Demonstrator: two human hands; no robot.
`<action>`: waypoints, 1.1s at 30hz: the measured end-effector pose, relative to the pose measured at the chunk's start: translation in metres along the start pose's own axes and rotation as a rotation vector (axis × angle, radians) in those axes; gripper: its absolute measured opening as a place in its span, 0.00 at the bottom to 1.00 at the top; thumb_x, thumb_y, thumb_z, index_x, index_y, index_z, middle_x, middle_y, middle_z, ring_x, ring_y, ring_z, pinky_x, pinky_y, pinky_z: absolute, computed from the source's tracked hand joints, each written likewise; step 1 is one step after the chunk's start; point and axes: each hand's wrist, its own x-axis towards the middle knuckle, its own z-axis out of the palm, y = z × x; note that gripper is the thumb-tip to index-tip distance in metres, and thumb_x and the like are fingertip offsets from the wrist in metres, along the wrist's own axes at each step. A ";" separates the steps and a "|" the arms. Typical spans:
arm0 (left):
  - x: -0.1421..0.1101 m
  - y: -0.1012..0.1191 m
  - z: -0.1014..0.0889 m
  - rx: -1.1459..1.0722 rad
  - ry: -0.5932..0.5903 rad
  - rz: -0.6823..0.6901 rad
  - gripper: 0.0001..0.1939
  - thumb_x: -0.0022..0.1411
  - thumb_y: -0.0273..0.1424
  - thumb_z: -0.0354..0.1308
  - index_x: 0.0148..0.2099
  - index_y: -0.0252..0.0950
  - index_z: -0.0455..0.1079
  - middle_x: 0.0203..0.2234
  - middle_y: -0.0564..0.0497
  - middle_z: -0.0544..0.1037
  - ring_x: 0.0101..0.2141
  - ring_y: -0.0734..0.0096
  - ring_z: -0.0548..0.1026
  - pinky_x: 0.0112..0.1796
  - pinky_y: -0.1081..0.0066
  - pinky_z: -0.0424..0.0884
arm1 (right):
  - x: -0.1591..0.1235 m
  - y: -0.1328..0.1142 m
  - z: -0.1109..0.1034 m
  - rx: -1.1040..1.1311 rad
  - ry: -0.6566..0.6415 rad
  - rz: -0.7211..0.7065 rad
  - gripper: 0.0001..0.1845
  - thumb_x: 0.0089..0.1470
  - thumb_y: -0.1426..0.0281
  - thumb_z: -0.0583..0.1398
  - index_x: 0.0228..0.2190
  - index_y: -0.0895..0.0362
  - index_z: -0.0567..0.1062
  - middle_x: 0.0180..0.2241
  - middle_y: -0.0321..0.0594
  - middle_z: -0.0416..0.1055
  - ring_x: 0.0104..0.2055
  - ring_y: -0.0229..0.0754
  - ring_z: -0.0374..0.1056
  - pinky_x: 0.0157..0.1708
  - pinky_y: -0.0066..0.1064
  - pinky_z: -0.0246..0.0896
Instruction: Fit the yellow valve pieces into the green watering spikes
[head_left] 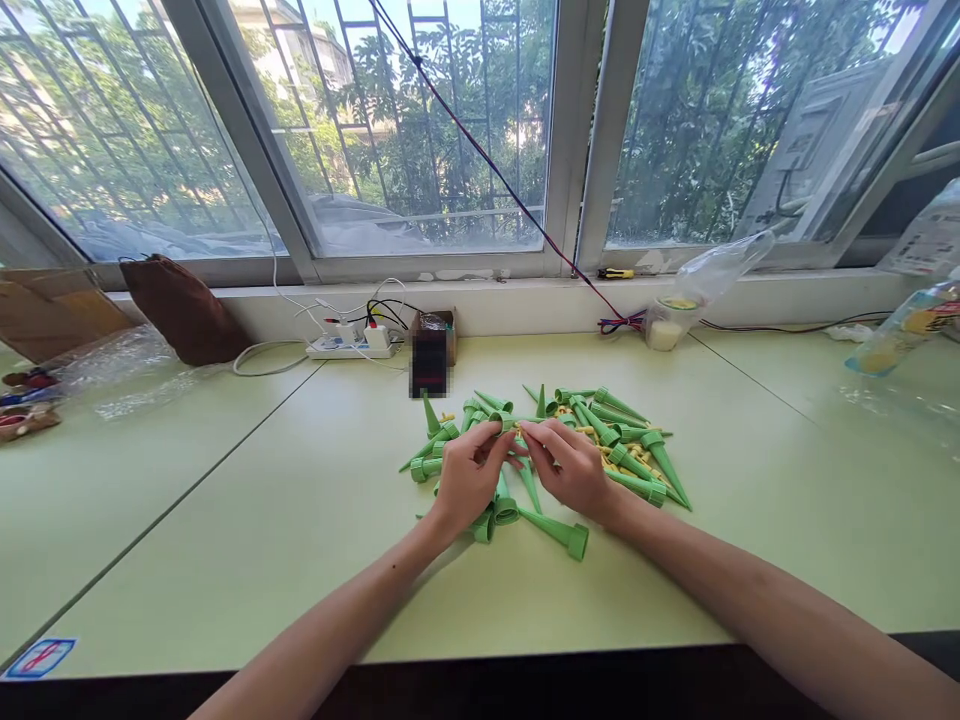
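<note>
My left hand (pixel 469 475) is closed on a green plastic watering spike (pixel 505 421), its wide ringed end showing past the fingertips. Against that spike, the fingertips of my right hand (pixel 574 468) pinch a small yellow part (pixel 517 427), mostly hidden by the fingers; it looks like one of the little yellow valves. Loose green spikes lie all around both hands, one with its cap (pixel 577 542) toward me. More yellow pieces (pixel 630 458) are mixed among the spikes to the right. Whether the yellow part sits inside the held spike, I cannot tell.
Behind the pile stands a small box with a dark, blurred item (pixel 430 362) in front. A power strip (pixel 351 346) with cables lies left of it. Farther right are a plastic jar (pixel 664 325) and a bottle (pixel 904 330). A brown bag (pixel 184 310) leans by the window.
</note>
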 end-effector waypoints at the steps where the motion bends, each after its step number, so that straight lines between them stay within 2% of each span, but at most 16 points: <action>1: 0.000 0.000 0.000 -0.001 0.001 -0.004 0.15 0.66 0.38 0.58 0.29 0.37 0.63 0.22 0.54 0.75 0.23 0.71 0.77 0.28 0.71 0.77 | 0.000 0.000 0.000 0.004 0.000 -0.001 0.13 0.65 0.77 0.55 0.49 0.56 0.72 0.31 0.42 0.75 0.30 0.39 0.72 0.29 0.28 0.69; 7: -0.002 -0.003 0.001 0.015 0.011 0.007 0.11 0.66 0.37 0.58 0.32 0.37 0.66 0.24 0.52 0.78 0.24 0.69 0.78 0.28 0.70 0.78 | -0.002 0.002 0.002 0.023 -0.019 0.006 0.13 0.65 0.77 0.54 0.49 0.57 0.72 0.33 0.43 0.75 0.33 0.40 0.73 0.33 0.29 0.71; 18: -0.002 0.001 0.002 0.026 -0.006 0.039 0.15 0.67 0.37 0.57 0.29 0.36 0.64 0.25 0.53 0.68 0.25 0.72 0.76 0.26 0.73 0.77 | -0.004 0.002 0.005 0.043 0.000 0.047 0.11 0.65 0.76 0.54 0.46 0.56 0.73 0.32 0.42 0.76 0.32 0.40 0.74 0.33 0.29 0.72; 28: -0.002 0.000 0.002 -0.005 -0.043 0.042 0.16 0.69 0.37 0.53 0.29 0.37 0.62 0.25 0.53 0.65 0.24 0.73 0.75 0.25 0.73 0.76 | -0.003 0.000 0.005 0.041 0.000 0.035 0.08 0.65 0.76 0.55 0.43 0.56 0.72 0.33 0.43 0.76 0.31 0.40 0.74 0.32 0.29 0.72; 33: -0.002 0.002 0.001 0.067 -0.017 0.076 0.17 0.70 0.38 0.52 0.28 0.37 0.61 0.23 0.54 0.64 0.22 0.75 0.70 0.24 0.75 0.73 | -0.004 -0.001 0.006 0.039 -0.014 0.019 0.06 0.64 0.76 0.55 0.40 0.56 0.72 0.32 0.43 0.76 0.32 0.40 0.74 0.32 0.30 0.72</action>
